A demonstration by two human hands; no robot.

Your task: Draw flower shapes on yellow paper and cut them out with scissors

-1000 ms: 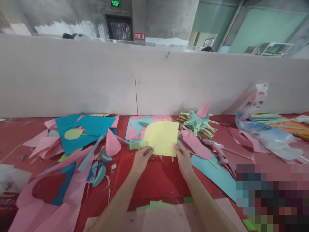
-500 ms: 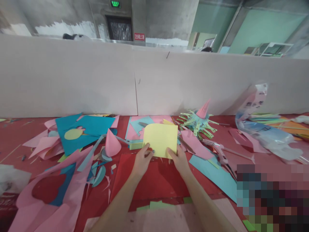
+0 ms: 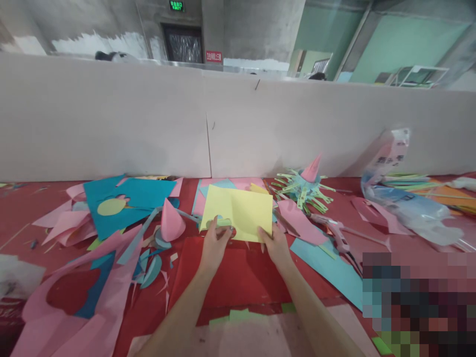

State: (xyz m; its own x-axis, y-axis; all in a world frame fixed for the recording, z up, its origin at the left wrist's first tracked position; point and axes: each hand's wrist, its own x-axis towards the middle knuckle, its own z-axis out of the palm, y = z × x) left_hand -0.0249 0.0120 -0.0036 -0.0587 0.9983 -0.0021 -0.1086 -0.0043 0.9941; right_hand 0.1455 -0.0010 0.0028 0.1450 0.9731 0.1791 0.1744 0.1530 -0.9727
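Right grip [image 3: 276,244] pinches yellow sheet [image 3: 249,212]; left grip [image 3: 214,246] curled, hold unclear, can't tell

A pixelated patch [image 3: 427,307] covers the lower right; the bottom edge cuts off a cut-out pink sheet [image 3: 113,297].

Soft, fairly dim, greyish light is spreading over my red counter [image 3: 17,208], its source lying outside my view. My yellow paper [image 3: 251,210] is showing brightest, while the plastic bag [image 3: 427,206] is catching pale glare. Faint shadows are falling on the white partition [image 3: 297,124]. A green exit sign [image 3: 176,5] is glowing. Fine details are blurring slightly, edges are stretching, and coarse pixel blocks [image 3: 420,307] are covering the lower right.
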